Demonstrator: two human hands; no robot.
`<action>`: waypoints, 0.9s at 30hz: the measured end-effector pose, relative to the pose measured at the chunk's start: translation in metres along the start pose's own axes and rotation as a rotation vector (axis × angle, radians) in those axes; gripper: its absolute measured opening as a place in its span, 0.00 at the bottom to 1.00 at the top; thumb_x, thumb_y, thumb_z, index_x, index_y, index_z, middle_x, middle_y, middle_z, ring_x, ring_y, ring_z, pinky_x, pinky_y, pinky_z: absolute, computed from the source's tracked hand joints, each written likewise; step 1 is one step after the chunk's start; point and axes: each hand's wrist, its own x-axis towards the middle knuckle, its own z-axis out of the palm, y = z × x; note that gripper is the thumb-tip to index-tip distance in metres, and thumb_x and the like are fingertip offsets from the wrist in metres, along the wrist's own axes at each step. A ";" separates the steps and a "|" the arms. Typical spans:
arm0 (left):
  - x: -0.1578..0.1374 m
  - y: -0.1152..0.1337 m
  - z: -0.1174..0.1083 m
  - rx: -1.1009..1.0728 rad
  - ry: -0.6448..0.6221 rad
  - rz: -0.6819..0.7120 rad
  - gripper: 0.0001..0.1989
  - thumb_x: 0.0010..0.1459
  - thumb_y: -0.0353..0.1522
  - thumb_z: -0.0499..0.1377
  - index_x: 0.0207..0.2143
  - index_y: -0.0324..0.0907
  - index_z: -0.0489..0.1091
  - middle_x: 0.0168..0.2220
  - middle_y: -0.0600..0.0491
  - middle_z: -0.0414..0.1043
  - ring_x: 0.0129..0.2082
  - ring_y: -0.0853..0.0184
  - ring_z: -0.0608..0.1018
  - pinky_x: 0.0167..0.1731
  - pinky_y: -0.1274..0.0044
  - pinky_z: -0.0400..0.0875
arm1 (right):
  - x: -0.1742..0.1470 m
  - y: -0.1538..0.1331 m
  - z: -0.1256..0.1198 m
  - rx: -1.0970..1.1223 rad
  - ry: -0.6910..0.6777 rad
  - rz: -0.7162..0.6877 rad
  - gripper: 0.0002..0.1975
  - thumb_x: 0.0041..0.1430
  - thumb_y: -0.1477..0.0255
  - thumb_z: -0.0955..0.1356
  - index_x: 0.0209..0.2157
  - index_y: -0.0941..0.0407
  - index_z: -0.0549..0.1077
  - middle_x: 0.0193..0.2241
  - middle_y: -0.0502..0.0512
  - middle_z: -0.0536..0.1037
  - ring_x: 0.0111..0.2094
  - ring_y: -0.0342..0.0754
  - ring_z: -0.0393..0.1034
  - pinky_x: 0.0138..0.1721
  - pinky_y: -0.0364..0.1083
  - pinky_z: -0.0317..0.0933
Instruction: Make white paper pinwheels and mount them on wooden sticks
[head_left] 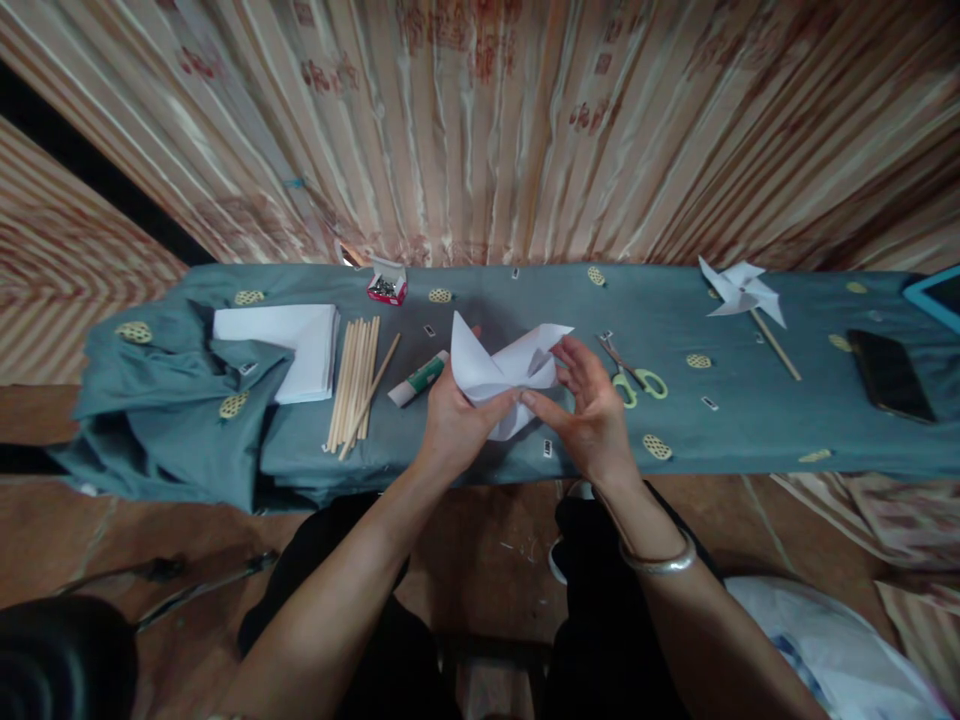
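A white paper pinwheel (pixel 480 368) with curled, pointed blades is held up over the table between both hands. My left hand (pixel 456 420) grips its left side, the thumb pressed near the centre. From the right, my right hand (pixel 589 410) pinches the paper with its thumb beside the left thumb, its other fingers behind a blade. A green and white glue stick (pixel 420 380) lies just left of my left hand. Scissors (pixel 636 378) with light green handles rest to the right of my right hand.
Left on the cloth-covered table (pixel 480 290) are stacked white paper (pixel 311 350), several wooden sticks (pixel 360 375) and an open red box of pins (pixel 387 284). Rightward lie a pinwheel on a stick (pixel 744 290), a dark phone (pixel 889 374) and a blue-edged device (pixel 937 298). A corrugated wall stands behind.
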 end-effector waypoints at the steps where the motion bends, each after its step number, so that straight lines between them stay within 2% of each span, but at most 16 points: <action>1: 0.000 0.000 0.000 0.001 -0.001 0.002 0.31 0.40 0.35 0.70 0.48 0.37 0.70 0.48 0.46 0.75 0.45 0.61 0.77 0.45 0.72 0.72 | -0.001 -0.002 -0.001 -0.014 0.006 0.001 0.39 0.45 0.66 0.76 0.58 0.54 0.62 0.56 0.62 0.72 0.55 0.54 0.68 0.56 0.54 0.65; 5: -0.002 -0.001 -0.003 0.030 -0.013 0.008 0.32 0.41 0.35 0.70 0.49 0.37 0.70 0.48 0.45 0.75 0.45 0.61 0.77 0.45 0.72 0.72 | -0.004 -0.008 -0.003 -0.023 -0.025 0.079 0.45 0.45 0.66 0.76 0.62 0.54 0.56 0.46 0.59 0.79 0.43 0.52 0.76 0.45 0.51 0.72; 10: -0.003 -0.002 -0.006 0.017 -0.053 -0.011 0.35 0.41 0.36 0.70 0.53 0.36 0.67 0.48 0.44 0.75 0.45 0.59 0.77 0.46 0.69 0.72 | -0.006 -0.013 -0.004 -0.034 -0.060 0.200 0.49 0.46 0.63 0.76 0.65 0.53 0.52 0.35 0.53 0.81 0.33 0.52 0.77 0.34 0.51 0.74; 15: -0.004 -0.002 -0.006 -0.073 -0.085 -0.067 0.38 0.40 0.37 0.71 0.54 0.36 0.67 0.45 0.45 0.76 0.41 0.61 0.78 0.42 0.71 0.74 | -0.006 -0.019 -0.003 0.020 -0.092 0.248 0.51 0.45 0.62 0.76 0.66 0.55 0.50 0.33 0.53 0.81 0.30 0.54 0.77 0.32 0.53 0.74; 19: -0.004 -0.004 -0.007 -0.069 -0.064 -0.076 0.38 0.39 0.36 0.71 0.54 0.37 0.67 0.44 0.46 0.76 0.40 0.62 0.78 0.40 0.73 0.74 | -0.008 -0.019 -0.003 -0.005 -0.090 0.250 0.48 0.46 0.63 0.76 0.65 0.53 0.52 0.33 0.52 0.81 0.28 0.53 0.77 0.30 0.53 0.74; 27: -0.005 -0.005 -0.007 -0.024 -0.085 -0.033 0.31 0.44 0.35 0.69 0.52 0.37 0.69 0.45 0.46 0.76 0.42 0.61 0.78 0.40 0.72 0.74 | -0.009 -0.018 -0.003 -0.049 -0.069 0.208 0.42 0.47 0.67 0.76 0.62 0.52 0.58 0.29 0.49 0.80 0.22 0.48 0.71 0.21 0.49 0.69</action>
